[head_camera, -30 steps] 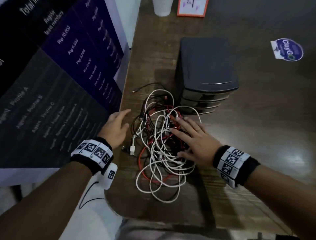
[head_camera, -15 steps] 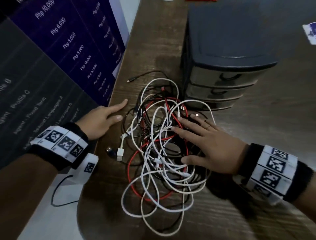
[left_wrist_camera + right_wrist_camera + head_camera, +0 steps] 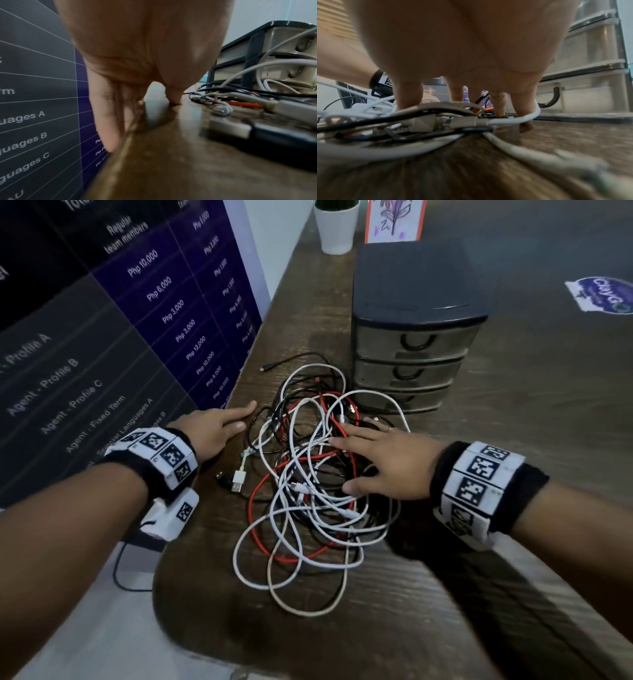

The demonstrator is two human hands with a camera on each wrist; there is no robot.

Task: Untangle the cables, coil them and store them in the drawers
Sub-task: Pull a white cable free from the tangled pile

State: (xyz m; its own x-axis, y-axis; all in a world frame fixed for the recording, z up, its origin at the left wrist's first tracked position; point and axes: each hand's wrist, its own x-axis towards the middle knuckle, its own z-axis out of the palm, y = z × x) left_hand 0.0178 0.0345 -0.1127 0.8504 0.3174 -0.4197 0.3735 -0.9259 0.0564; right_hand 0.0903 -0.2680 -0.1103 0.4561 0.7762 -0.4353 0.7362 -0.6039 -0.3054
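- Since half a second ago both hands have kept their places, while the head view has pulled back, so a white pot and a picture card at the far edge show again.
- At the tabletop's [image 3: 513, 440] left edge, the left hand [image 3: 212, 433] lies with fingers straight and relaxed, holding nothing; its thumb tip [image 3: 174, 97] touches the wood, just beside the cables.
- Near it lie a white USB plug [image 3: 238, 480] and a black plug [image 3: 278, 136].
- White, red and black cables [image 3: 308, 491] sit tangled in one heap near the left edge, in front of the drawer unit [image 3: 411, 330].
- The right hand [image 3: 387, 463] rests flat on the heap's right side, fingers spread wide, gripping nothing; fingertips [image 3: 499, 108] press down among the strands.
- All three drawers are closed.
- Toward the right edge lies a round sticker [image 3: 603, 296].
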